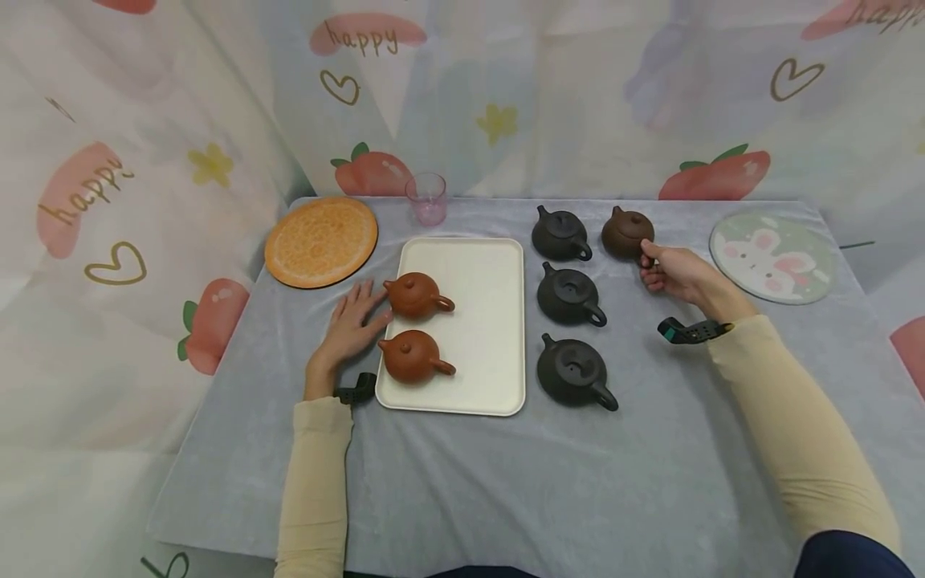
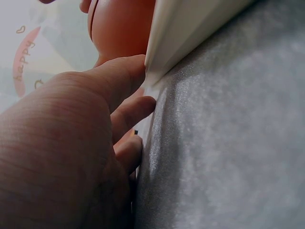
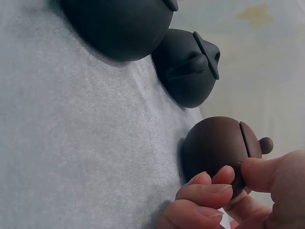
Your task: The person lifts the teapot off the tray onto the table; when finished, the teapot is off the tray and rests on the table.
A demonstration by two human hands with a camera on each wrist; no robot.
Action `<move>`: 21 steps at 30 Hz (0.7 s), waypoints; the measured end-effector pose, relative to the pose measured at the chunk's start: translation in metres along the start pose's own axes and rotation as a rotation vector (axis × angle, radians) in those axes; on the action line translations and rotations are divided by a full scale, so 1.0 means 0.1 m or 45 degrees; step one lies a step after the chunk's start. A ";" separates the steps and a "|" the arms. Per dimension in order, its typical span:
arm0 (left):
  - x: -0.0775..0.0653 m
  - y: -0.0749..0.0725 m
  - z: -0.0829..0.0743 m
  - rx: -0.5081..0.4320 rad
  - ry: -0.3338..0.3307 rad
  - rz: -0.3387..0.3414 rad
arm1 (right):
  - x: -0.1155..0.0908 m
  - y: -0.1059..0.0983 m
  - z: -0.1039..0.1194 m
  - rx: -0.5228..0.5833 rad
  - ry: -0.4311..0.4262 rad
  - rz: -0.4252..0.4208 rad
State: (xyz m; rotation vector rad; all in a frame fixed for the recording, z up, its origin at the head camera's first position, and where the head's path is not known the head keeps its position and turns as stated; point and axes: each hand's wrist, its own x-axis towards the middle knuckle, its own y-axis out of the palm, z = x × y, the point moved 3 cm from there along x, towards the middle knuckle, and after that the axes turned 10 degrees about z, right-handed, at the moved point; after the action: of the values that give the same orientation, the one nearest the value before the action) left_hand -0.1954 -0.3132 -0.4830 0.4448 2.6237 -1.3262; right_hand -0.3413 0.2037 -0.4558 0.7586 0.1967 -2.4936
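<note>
At the back right of the table, my right hand (image 1: 675, 271) pinches the handle of a dark brown teapot (image 1: 625, 231) between thumb and curled fingers. In the right wrist view the brown teapot (image 3: 217, 145) sits upright, its round lid knob pointing away from the cloth. My left hand (image 1: 352, 323) rests with spread fingers at the left edge of a cream tray (image 1: 487, 321), its thumb touching the rim. Two reddish-brown teapots stand on the tray's left side, the farther one (image 1: 415, 295) beside my fingers and the nearer one (image 1: 412, 357) closer to me.
Right of the tray stands a column of black teapots: far (image 1: 559, 234), middle (image 1: 567, 295) and near (image 1: 572, 372). An orange round mat (image 1: 321, 242) lies back left, a pink glass (image 1: 429, 201) behind the tray, and a rabbit-print round mat (image 1: 772, 258) at far right.
</note>
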 end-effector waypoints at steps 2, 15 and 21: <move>0.00 0.01 0.00 -0.003 -0.003 0.002 | 0.01 -0.01 0.00 0.011 0.003 -0.001; 0.00 0.01 0.01 0.007 0.001 -0.006 | 0.01 -0.02 -0.01 0.062 0.036 -0.028; -0.01 0.00 0.01 0.008 -0.001 -0.008 | 0.00 -0.02 -0.06 0.031 0.038 -0.082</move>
State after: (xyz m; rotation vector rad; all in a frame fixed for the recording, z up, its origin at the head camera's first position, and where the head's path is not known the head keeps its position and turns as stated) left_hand -0.1947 -0.3140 -0.4839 0.4369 2.6231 -1.3366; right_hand -0.3397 0.2070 -0.4606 0.8120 0.2044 -2.5505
